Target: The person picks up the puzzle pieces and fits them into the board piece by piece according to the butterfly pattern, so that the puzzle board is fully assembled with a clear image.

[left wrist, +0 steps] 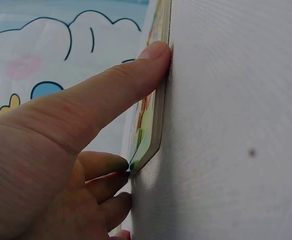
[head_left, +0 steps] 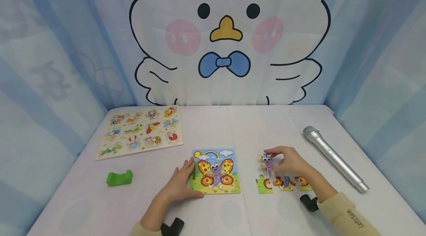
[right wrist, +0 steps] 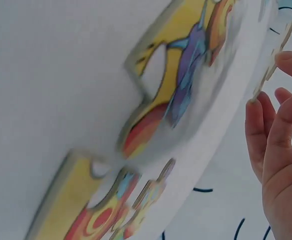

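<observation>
In the head view, a square butterfly puzzle board (head_left: 215, 171) lies flat on the table, its printed butterfly under a rainbow. My left hand (head_left: 181, 184) rests at its near left corner, thumb along the near edge and fingertips at the left edge. The left wrist view shows that thumb (left wrist: 111, 95) fairly straight against the board's side (left wrist: 158, 117). A butterfly-face puzzle piece (head_left: 267, 162) is pinched between the thumb and fingers of my right hand (head_left: 290, 162), raised off the table. Below it lie several loose puzzle pieces, among them a green-and-red one (head_left: 264, 185) and a yellow-and-purple one (head_left: 283, 183).
At the back left lies a wooden insect peg board (head_left: 141, 129). A green curved block (head_left: 119, 178) sits on the left side. To the right, a silver microphone-shaped stick (head_left: 336, 158) lies diagonally. Patterned curtains (head_left: 226, 91) hang behind the table and on both sides.
</observation>
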Demonstrator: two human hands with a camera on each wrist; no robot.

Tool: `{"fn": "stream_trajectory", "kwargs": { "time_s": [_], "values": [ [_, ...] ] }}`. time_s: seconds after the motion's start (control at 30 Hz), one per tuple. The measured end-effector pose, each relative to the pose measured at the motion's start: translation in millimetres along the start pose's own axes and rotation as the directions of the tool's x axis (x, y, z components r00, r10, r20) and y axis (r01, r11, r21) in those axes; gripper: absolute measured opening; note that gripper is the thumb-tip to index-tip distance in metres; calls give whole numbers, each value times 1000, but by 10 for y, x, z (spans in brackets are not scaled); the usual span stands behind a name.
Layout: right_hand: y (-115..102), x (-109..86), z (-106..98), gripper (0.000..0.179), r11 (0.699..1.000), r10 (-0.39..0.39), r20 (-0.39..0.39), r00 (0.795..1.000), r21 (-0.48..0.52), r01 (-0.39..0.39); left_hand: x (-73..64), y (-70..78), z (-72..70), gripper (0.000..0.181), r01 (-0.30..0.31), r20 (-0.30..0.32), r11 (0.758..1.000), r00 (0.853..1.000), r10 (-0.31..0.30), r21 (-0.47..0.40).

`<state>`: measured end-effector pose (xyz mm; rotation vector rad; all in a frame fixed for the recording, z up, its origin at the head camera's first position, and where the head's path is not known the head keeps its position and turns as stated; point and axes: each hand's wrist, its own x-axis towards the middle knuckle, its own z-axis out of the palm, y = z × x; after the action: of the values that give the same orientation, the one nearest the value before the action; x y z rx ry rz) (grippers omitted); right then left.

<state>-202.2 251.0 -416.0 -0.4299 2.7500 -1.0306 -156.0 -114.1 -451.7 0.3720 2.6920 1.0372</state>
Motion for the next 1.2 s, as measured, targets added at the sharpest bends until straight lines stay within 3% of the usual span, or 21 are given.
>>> {"fn": "stream_trajectory", "kwargs": {
  "time_s": [0.3, 0.7, 1.2],
  "values": [
    [-246, 133, 238, 51, 994, -108, 54, 993, 4, 108, 10, -8, -4, 106, -3, 2, 1000, 1000, 3, -10],
    [-568, 357, 575, 47, 973, -230, 121, 966, 56, 224, -2, 4, -9, 106, -2, 10, 1000, 1000, 3, -15],
    [-960, 581, 860, 42, 950, -306, 207, 929, 0, 312, -11, -1, -36, 105, -22, 21, 1000, 1000, 22, -14]
  ]
}}
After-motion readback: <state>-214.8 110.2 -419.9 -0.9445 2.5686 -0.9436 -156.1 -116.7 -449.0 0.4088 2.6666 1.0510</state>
